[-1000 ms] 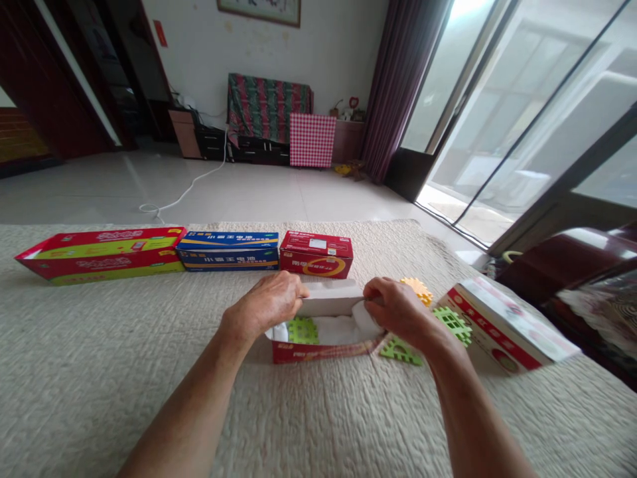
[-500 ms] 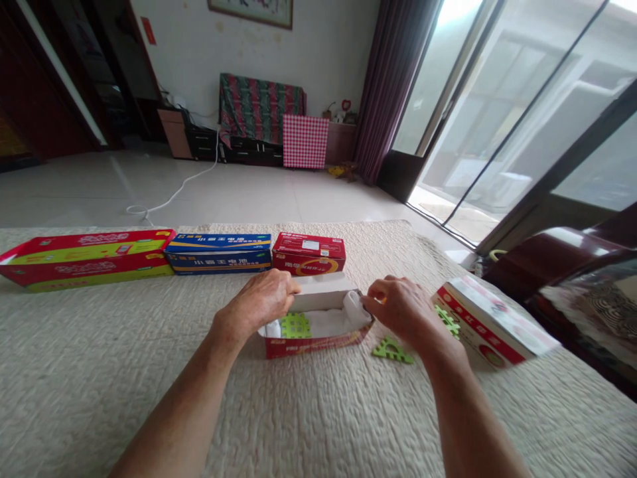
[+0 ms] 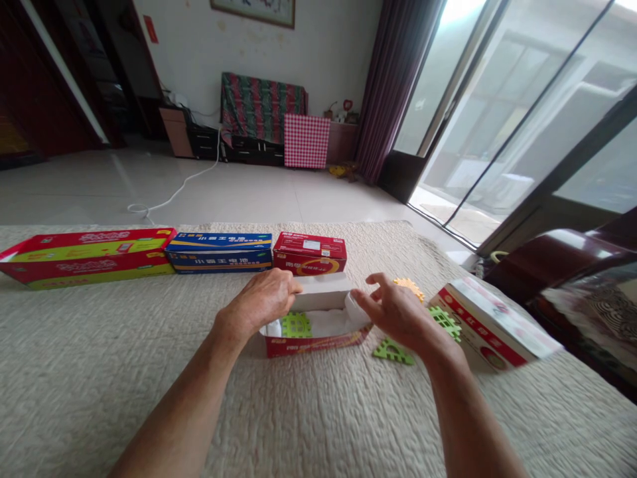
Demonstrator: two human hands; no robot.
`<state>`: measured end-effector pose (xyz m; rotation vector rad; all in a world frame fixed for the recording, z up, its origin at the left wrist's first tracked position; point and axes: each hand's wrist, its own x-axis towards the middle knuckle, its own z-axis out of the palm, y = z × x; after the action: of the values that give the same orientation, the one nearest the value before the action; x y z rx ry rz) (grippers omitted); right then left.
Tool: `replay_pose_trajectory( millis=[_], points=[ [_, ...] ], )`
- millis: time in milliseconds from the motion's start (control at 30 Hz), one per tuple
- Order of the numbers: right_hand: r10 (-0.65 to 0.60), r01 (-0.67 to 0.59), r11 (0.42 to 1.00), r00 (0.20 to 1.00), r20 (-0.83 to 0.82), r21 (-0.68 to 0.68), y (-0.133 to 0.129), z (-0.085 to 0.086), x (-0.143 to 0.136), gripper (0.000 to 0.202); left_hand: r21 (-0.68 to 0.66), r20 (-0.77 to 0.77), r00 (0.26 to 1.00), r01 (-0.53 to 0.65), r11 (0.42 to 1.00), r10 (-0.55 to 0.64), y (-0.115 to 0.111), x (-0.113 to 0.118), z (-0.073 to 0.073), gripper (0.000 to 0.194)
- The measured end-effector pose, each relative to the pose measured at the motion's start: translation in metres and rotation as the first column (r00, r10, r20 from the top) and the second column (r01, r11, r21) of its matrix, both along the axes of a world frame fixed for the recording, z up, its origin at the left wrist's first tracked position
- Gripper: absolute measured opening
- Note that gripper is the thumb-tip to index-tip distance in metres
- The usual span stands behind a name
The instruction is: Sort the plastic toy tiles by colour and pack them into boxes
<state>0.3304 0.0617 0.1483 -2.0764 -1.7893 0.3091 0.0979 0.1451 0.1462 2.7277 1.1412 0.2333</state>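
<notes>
An opened red box (image 3: pixel 318 345) with a white inside sits in front of me. In its left part lies a green grid-like piece (image 3: pixel 296 325), with white padding (image 3: pixel 328 321) beside it. My left hand (image 3: pixel 266 297) is closed on the box's raised flap at the back left corner. Over the right end, my right hand (image 3: pixel 393 305) has its thumb and fingers apart, the thumb by the white padding. Right of the box lie a green triangular piece (image 3: pixel 393 352), a green square piece (image 3: pixel 445 323) and an orange piece (image 3: pixel 409 289), partly behind my right hand.
Behind stand a red-and-green box (image 3: pixel 94 255), a blue box (image 3: pixel 219 253) and a closed red box (image 3: pixel 309 253) in a row. A white-and-red box (image 3: pixel 492 325) is at the right. All rest on a quilted cream cover (image 3: pixel 124 372).
My right hand has shifted slightly left and its fingers have spread. More of the orange piece and the green square piece now shows. My left hand stays at the flap.
</notes>
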Motion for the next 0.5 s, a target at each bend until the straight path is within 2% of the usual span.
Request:
replay_pose_trajectory(
  millis=[100, 200, 333, 500],
  points=[
    [-0.012, 0.012, 1.0, 0.998, 0.067, 0.004, 0.0, -0.006, -0.006, 0.059, -0.007, 0.008, 1.0, -0.007, 1.0, 0.008, 0.0, 0.0, 0.0, 0.025],
    [0.028, -0.025, 0.999, 0.996, 0.089, -0.031, 0.003, -0.015, -0.008, 0.05, -0.012, 0.031, 0.999, 0.009, 1.0, -0.008, 0.001, -0.001, -0.002, 0.026],
    [0.062, -0.062, 0.998, 0.996, 0.058, -0.003, 0.005, -0.022, -0.007, 0.048, 0.005, 0.059, 0.998, 0.038, 0.999, -0.038, 0.008, -0.004, -0.009, 0.03],
    [0.012, -0.01, 0.999, 0.999, -0.046, 0.045, -0.006, -0.007, 0.013, 0.05, 0.014, 0.024, 0.997, 0.073, 0.997, -0.073, 0.018, -0.005, -0.017, 0.035]
  ],
)
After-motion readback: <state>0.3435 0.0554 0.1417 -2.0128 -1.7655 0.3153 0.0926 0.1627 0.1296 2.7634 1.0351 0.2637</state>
